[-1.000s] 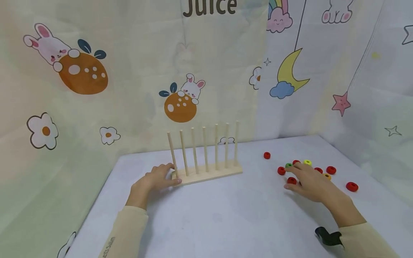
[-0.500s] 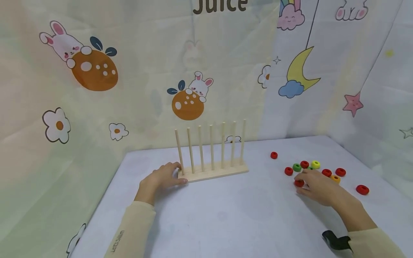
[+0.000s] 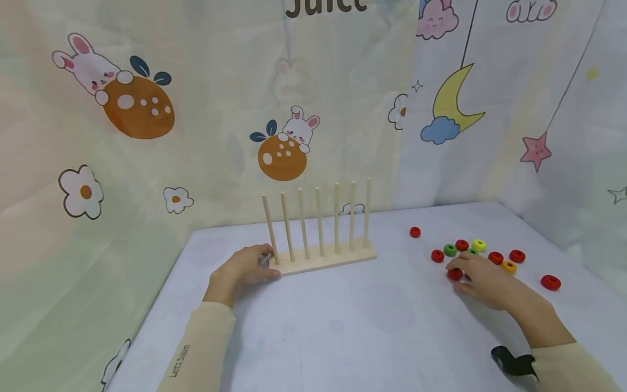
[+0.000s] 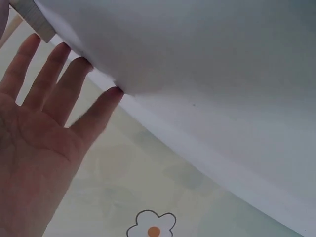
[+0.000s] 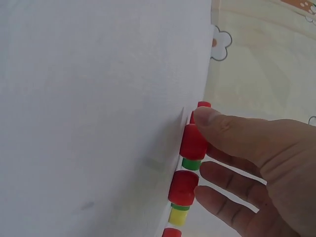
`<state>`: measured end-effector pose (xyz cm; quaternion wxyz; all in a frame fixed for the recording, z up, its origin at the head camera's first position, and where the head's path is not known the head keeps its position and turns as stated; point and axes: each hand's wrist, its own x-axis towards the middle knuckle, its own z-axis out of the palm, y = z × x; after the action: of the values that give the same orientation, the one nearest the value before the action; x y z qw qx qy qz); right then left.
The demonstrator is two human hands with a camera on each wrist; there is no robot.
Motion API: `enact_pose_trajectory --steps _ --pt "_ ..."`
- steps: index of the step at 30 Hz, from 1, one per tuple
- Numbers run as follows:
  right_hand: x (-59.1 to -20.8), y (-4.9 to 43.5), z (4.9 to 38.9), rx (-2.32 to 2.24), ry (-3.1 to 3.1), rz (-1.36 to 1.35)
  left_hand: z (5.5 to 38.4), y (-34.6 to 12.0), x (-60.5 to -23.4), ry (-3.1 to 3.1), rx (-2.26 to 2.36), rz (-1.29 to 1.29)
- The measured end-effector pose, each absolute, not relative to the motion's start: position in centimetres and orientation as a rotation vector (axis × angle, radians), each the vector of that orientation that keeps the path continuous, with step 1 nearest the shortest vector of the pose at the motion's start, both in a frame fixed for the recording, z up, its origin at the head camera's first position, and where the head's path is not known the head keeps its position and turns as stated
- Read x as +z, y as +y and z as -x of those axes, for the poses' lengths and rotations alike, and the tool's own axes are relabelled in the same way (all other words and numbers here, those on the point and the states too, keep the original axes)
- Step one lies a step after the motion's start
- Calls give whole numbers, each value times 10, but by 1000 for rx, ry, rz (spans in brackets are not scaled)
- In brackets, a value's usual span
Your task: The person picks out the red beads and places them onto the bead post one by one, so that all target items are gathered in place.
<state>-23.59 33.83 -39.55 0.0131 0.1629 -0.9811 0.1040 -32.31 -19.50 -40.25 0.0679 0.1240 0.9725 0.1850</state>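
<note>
At the back of the table, a wooden peg rack stands with its row of upright dowels bare. My left hand holds the rack's left end, thumb at the front corner and fingers behind. In the left wrist view the rack's base shows beside the index fingertip, while other fingertips touch the table. To the right, my right hand pinches a red bead between thumb and fingers; it sits at table level. The right wrist view shows the thumb against this red bead.
Loose beads lie around the right hand: green, yellow, orange and several red, one farther right and one nearer the rack. A printed cloth wall rises behind the white table.
My right hand has come down from above the beads, its thumb and fingers closing around the red bead. The left hand stays at the rack's end. The head view has shifted slightly.
</note>
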Motion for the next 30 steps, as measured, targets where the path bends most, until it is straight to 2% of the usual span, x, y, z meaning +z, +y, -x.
enact_pose_trajectory --steps 12,22,30 --pt "-397 334 247 361 -3093 -490 328 -196 -400 2908 572 -308" --pt "-392 331 253 456 -3064 -571 327 -190 -394 2920 473 -358" --pt "-389 322 256 572 -3042 -601 326 -190 -393 2906 517 -266"
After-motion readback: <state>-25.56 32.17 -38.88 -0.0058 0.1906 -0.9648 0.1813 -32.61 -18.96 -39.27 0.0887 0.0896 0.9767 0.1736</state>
